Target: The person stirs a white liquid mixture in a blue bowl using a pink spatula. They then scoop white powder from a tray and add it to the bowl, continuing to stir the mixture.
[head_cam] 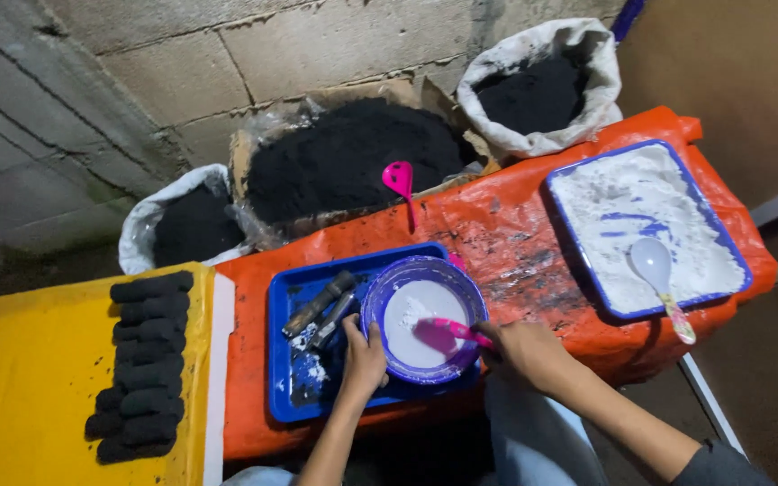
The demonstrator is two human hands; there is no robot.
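Both hands on the bowl work.
Left hand grips its light rim; right hand pinches the spoon (slippery handle).

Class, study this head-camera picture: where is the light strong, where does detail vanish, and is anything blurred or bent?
Head view: light falls brightest on the orange cover and the white powder tray; the black powder in the sacks loses detail; the lower edge is dark; the pink spoon in the right hand looks slightly smeared; the wall's block lines curve, showing wide-lens distortion.
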